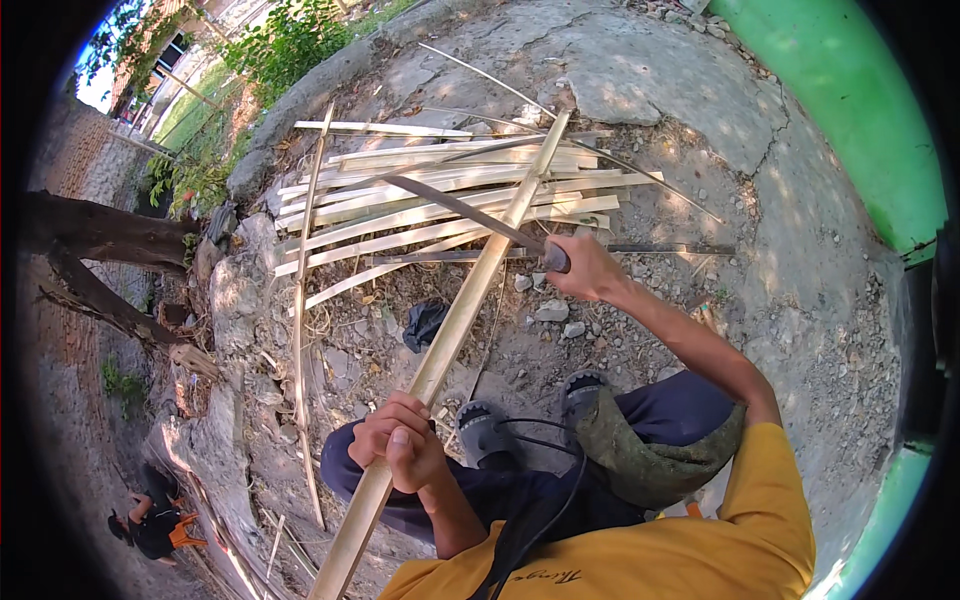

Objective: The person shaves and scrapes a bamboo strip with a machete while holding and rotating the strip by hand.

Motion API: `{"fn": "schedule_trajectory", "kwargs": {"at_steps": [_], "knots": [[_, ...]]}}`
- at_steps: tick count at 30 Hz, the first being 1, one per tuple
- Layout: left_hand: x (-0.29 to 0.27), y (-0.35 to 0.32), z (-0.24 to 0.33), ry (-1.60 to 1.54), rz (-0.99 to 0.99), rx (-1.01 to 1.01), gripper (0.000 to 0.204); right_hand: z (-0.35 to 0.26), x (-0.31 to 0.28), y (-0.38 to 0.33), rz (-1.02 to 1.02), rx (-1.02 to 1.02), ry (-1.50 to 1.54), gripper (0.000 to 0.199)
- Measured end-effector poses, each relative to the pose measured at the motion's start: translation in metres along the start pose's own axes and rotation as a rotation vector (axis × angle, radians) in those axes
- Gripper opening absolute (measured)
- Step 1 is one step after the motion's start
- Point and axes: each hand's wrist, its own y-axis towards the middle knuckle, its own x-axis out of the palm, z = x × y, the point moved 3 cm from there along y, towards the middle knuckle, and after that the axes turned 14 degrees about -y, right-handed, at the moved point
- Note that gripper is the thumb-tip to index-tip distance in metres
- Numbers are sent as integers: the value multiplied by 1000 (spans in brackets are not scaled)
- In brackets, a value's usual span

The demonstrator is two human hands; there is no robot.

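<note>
Left hand (400, 442) closed round a long bamboo pole (452, 330), fingers wrapped tight near its lower third, pole slanting up and away over the pile ahead. Right hand (585, 268) gripping the handle of a long dark curved blade (450, 208), fingers shut on it, blade laid across the pole near its upper half. Judging by the layout, work well under way: a heap of split bamboo strips (440, 200) already lying on the dirt ground (700, 200) beyond the feet, the pole in hand looking whole yet, so splitting of this piece seemingly not begun or barely begun. No containers in view; nothing boxed or bagged, only a dark scrap of cloth (424, 322) on the ground. Grey sandals (482, 428) planted just beside the pole
</note>
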Motion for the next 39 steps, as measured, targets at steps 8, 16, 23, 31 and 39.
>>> {"fn": "schedule_trajectory", "kwargs": {"at_steps": [8, 16, 23, 31, 39], "knots": [[4, 10, 35, 32, 72, 20, 28, 2, 0, 18, -33, -82, -30, 20], [0, 6, 37, 97, 132, 7, 27, 59, -3, 45, 21, 23, -101, 20], [-11, 10, 47, 127, 220, -25, 26, 9, 7, 26, -33, -173, 1, 16], [-9, 10, 45, 140, 155, -34, 27, 75, 7, 61, 28, 37, -113, 22], [-5, 38, 43, 76, 127, -86, 22, 69, 18, 62, 187, 31, 52, 25]]}}
